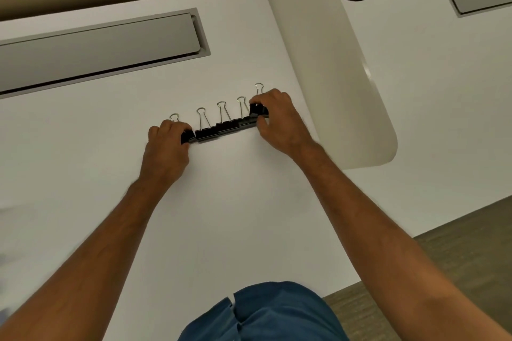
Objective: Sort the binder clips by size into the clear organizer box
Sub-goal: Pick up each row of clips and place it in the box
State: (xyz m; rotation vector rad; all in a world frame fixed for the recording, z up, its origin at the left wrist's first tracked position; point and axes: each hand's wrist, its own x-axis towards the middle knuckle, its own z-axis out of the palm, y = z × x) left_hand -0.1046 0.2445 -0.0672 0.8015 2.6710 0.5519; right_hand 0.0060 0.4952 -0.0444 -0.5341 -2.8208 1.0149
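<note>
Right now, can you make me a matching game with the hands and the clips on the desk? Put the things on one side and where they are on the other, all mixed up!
Things:
1. left hand
2. right hand
3. middle binder clips
4. grey cable tray

Places or states:
A. set into the white desk, behind the row
B. holds the clip at the row's right end
C. stand side by side between the two hands, wire handles up
D. holds the clip at the row's left end

Pairs: 1-D, 2-B, 3-C, 4-A
</note>
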